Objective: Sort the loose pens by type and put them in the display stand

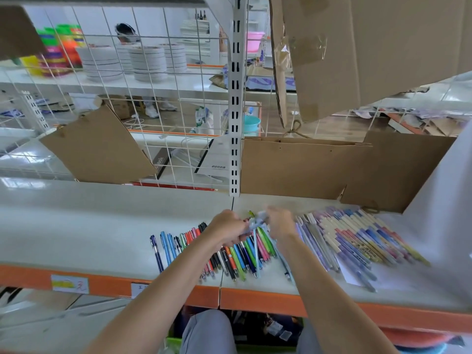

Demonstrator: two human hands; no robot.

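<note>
Loose pens lie in two groups on the white shelf [102,226]. A row of brightly coloured click pens [237,254] in blue, green, orange, pink and black spreads under my hands. To the right lies a heap of pastel capped pens [357,238]. My left hand [227,229] is closed around a small bunch of pale blue pens [255,226], held just above the coloured row. My right hand [279,222] is blurred, and its fingers touch the top of the same bunch. No display stand is in view.
A white slotted upright [235,98] and a wire grid stand behind the shelf. Cardboard sheets lean at the back left [99,146] and back right [319,167]; more cardboard hangs overhead. The shelf has an orange front edge [255,300] with labels. A person stands behind stacked plates far back.
</note>
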